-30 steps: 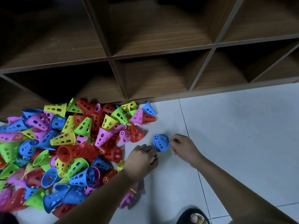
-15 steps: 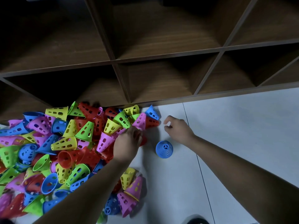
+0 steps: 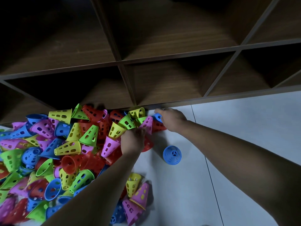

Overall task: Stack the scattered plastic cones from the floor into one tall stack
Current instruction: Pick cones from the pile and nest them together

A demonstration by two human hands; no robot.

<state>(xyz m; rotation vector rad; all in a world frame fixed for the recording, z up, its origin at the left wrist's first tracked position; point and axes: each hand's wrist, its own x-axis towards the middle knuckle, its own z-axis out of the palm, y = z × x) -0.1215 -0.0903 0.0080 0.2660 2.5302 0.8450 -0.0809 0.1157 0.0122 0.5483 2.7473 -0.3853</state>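
Now the right hand (image 3: 171, 120) grips a blue cone (image 3: 157, 116); the left hand (image 3: 132, 139) rests in the pile (image 3: 68, 147), grasp unclear.

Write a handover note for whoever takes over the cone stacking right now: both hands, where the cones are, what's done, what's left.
Left hand: fingers in the cone pile beside a pink cone; grip unclear.
Right hand: grips the edge blue cone at the foot of the wooden shelf.
Done: one upright blue cone stands alone on the tile floor, likely the stack's base.
Left: nearly everything; the pile is unstacked.
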